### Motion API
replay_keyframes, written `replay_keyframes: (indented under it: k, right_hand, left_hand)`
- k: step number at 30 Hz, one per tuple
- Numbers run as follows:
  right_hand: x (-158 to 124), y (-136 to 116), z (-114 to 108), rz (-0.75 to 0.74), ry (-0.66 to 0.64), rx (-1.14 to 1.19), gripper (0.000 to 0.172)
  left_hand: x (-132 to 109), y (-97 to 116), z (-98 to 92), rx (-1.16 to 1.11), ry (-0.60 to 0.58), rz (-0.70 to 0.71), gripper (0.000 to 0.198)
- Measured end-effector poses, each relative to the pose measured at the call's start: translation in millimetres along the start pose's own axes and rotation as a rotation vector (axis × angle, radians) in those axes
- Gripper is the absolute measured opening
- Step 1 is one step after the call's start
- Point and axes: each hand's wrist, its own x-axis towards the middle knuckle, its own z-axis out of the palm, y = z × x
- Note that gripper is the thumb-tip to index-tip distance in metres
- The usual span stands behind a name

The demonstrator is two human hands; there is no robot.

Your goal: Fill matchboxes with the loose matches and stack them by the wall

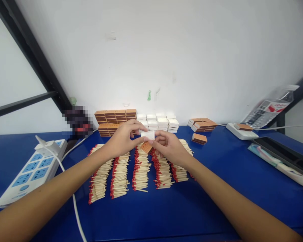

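Note:
My left hand [122, 138] and my right hand [169, 146] meet above the blue table [217, 188], fingers pinched. Between them is a small white inner tray [148, 134] of a matchbox, gripped by the left fingertips and touched by the right. An orange matchbox sleeve [146, 147] sits just under it, in my right hand's fingers. Below the hands lie several rows of red-tipped matches [120, 174].
Stacks of orange matchboxes [115, 116] and white trays [158, 122] line the wall. More orange boxes [202, 124] lie to the right, one loose box [199, 138] nearer. A power strip [31, 171] with cable lies left; a water bottle [270, 108] and tablet [284, 153] right.

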Motion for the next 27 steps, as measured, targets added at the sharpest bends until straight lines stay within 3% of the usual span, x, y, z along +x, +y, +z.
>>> replay_keyframes:
  k: [10,13,17,23,27]
  right_hand:
    - [2.1,1.9,-2.2,0.000,-0.021,-0.027,0.042]
    - [2.3,0.3,-3.1,0.018,-0.022,-0.005,0.041]
    - [2.4,-0.5,-3.2,0.032,-0.012,0.007,0.038]
    - [3.8,0.8,-2.2,0.054,0.017,-0.032,0.032]
    - [5.0,0.6,-3.5,0.029,0.030,-0.040,0.028]
  left_hand:
    - [3.1,-7.2,6.1,0.004,-0.016,0.010,0.025]
    - [2.8,-5.3,4.2,0.004,-0.055,0.063,0.011]
    - [6.8,-6.4,0.3,0.061,-0.086,0.144,0.014]
    - [37.9,-40.7,-6.0,0.419,0.015,0.167,0.009]
    - [56.7,-62.7,-5.8,0.481,0.015,0.171,0.010]
